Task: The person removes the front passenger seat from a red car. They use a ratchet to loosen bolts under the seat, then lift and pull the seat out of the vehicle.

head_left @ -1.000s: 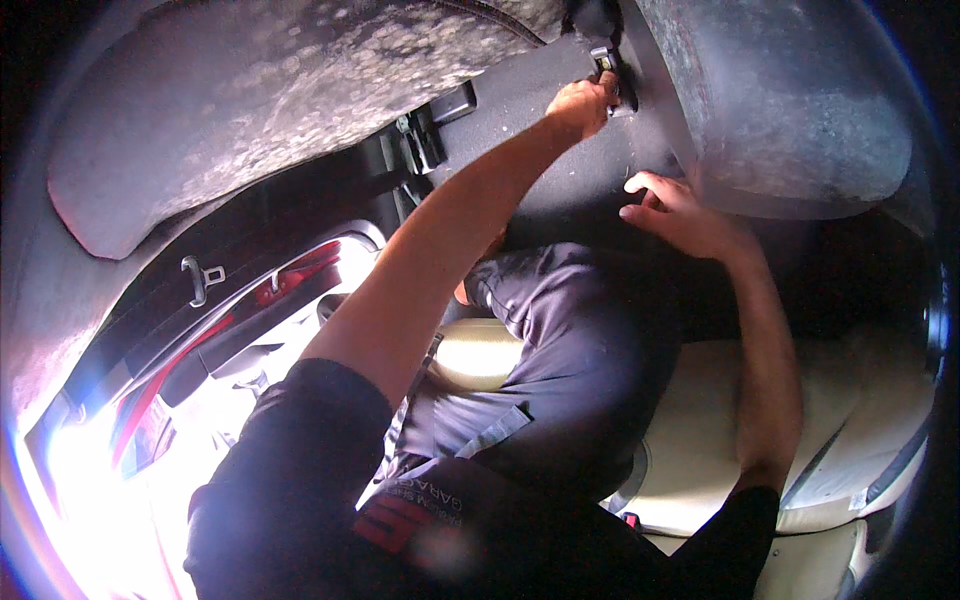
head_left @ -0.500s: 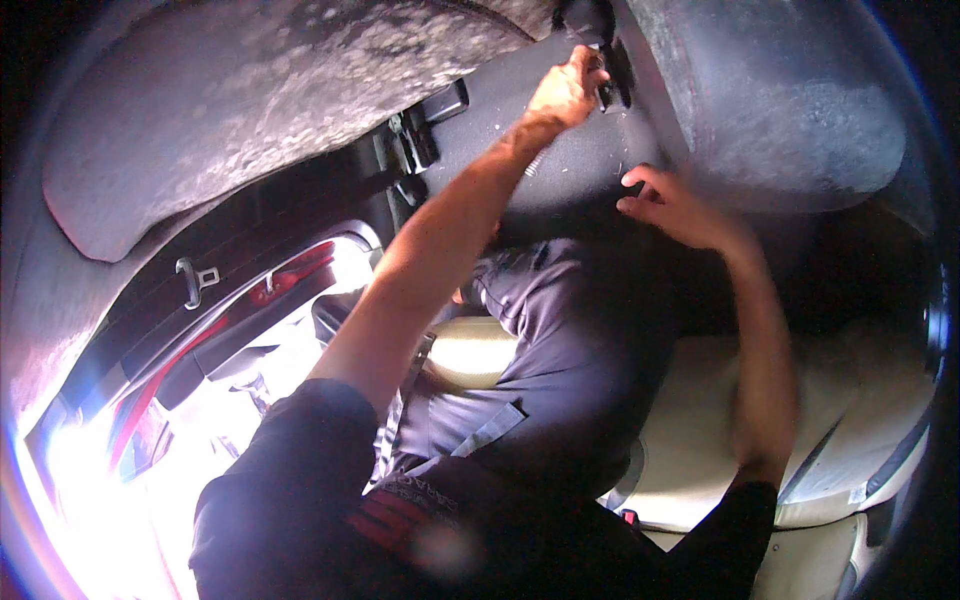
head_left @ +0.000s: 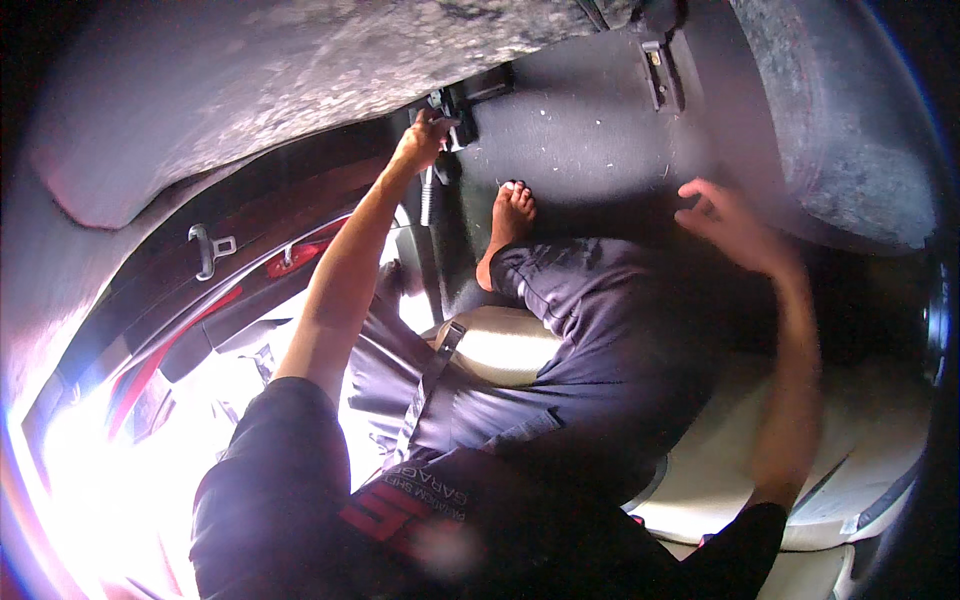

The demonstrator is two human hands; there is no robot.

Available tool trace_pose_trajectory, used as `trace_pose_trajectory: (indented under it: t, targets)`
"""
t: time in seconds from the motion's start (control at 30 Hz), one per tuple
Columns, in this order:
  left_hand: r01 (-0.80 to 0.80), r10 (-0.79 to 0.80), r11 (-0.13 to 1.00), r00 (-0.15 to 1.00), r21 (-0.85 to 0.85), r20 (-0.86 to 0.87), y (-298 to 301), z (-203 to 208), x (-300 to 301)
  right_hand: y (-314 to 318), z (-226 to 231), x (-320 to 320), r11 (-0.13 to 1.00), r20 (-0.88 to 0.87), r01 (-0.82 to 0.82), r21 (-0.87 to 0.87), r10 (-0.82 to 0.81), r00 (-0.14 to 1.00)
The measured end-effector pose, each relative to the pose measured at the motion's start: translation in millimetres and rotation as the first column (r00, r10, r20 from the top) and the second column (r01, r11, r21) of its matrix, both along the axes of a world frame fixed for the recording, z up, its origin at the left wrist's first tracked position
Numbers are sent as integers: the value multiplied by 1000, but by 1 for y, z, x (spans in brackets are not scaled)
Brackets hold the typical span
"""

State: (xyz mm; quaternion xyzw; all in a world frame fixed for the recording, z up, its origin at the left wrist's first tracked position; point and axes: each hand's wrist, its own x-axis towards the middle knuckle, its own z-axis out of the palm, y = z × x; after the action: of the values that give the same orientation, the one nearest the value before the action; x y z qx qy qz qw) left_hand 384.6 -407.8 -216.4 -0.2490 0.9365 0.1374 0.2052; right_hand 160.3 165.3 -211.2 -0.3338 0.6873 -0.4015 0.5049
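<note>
Two dark trouser legs [head_left: 600,330] lie nearest you, over a cream seat [head_left: 500,345], with a strap [head_left: 424,395] lying along your lap. Past them your bare foot [head_left: 512,212] points forward, toes at the edge of the lit grey carpet [head_left: 570,150]. Your right hand [head_left: 735,228] hangs off to the side, fingers half curled, thumb and forefinger apart, and nothing shows between them. Further forward, your left hand [head_left: 423,140] is up against a dark bracket [head_left: 461,128] at the left edge of the carpet, close by the rim of a mottled grey seat [head_left: 330,60]. Its fingers are bent in on the bracket; you cannot tell from this view whether they grip it or only press on it. A pale ribbed strip [head_left: 427,200] shows just below that hand.

The step in hand looks like fingertip work at this bracket, done one-handed. The next move, I'd judge, calls for a sure touch in a tight space, since your own hand hides part of the bracket.

As for containers, you can make out no box or tray; the closest is a slotted mount [head_left: 660,78] farther off on the carpet, with small pale pieces in its slot.
</note>
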Motion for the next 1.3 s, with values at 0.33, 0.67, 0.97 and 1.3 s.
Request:
trace_pose_trajectory:
  t: [0.33, 0.67, 0.97, 1.3]
  targets:
    - [-263, 240, 946, 961, -189, -135, 45, -22, -11, 14, -14, -2, 996, -17, 20, 83, -18, 1000]
    - [-368, 368, 927, 930, -70, -13, -1, -48, 3, -25, 41, 7, 991, 114, -102, -86, 111, 987]
    - [-367, 350, 924, 925, -111, -146, 14, -46, -5, -241, 90, 94, 895, -408, -445, -1, 406, 818]
    - [-346, 359, 927, 931, 145, -72, 5, -35, 6, -420, -111, 327, 739, 253, 666, -101, -628, 736]
